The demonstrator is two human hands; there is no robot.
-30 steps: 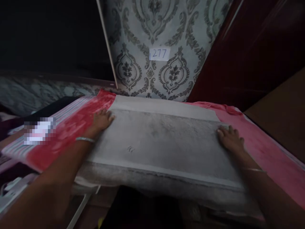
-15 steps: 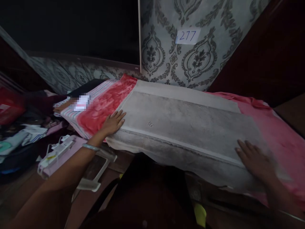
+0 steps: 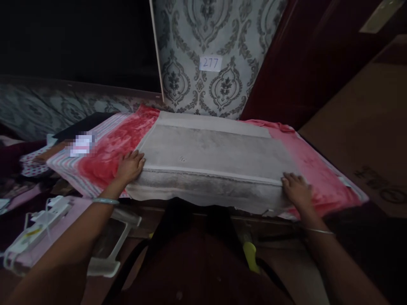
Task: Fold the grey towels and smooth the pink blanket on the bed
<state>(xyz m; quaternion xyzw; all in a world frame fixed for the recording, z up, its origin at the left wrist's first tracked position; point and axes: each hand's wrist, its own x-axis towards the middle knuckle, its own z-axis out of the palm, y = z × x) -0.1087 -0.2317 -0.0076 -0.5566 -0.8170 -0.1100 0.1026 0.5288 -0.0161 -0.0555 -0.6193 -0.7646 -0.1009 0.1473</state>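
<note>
Grey cloth (image 3: 219, 154) spans left hand (image 3: 130, 167) to right hand (image 3: 297, 190).

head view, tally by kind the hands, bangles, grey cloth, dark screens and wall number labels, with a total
Hands: 2 (left hand, right hand)
Bangles: 2 (left bangle, right bangle)
Grey cloth: 1
Dark screen: 1
Number label: 1
Total: 7

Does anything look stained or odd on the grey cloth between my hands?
The grey cloth has dark, uneven smudges toward its back and along its front side, odd against the paler areas. Whether they're stains or pattern, I cannot tell.
</note>
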